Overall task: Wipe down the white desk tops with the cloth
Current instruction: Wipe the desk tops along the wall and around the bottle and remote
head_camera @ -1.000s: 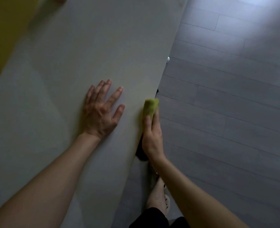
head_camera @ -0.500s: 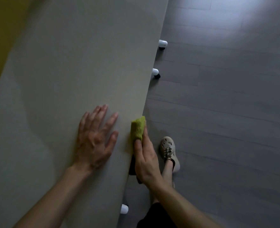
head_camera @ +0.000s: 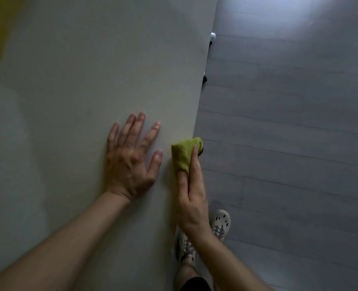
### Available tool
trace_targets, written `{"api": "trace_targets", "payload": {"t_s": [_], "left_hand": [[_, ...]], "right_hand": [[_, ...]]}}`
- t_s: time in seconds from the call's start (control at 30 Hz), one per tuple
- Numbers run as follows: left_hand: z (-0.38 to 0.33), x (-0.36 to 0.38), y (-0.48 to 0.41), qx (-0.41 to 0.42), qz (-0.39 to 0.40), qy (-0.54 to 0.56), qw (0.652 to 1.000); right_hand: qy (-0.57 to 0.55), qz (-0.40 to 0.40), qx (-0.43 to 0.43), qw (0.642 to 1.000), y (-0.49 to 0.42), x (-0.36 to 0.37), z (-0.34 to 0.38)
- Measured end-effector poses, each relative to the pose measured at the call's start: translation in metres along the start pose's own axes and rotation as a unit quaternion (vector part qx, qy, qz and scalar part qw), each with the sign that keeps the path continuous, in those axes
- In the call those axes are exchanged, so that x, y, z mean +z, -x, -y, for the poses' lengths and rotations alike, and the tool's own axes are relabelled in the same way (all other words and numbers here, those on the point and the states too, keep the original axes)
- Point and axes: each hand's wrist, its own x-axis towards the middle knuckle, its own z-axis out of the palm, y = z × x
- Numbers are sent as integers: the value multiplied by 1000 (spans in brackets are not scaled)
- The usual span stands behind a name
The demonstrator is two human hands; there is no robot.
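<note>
Flat left hand [head_camera: 132, 160]; right hand [head_camera: 191, 198] grips cloth [head_camera: 183, 154].

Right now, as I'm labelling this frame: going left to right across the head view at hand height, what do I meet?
In order: white desk top → left hand → green cloth → grey floor.

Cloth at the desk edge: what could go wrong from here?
1. The cloth sits folded over the right edge of the desk, pinched by the right hand. If that grip slips, it would likely drop to the floor near the shoes.
2. The left hand lies flat on the top, so it may leave smudges on the surface.
3. Only a small patch of cloth touches the desk, so broad areas could be missed.
</note>
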Motion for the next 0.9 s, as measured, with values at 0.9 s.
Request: {"api": "trace_targets", "payload": {"t_s": [0.9], "left_hand": [[-8, -43, 149, 3, 33, 34, 999]], "right_hand": [[60, -20, 27, 998, -49, -10, 21]]}}
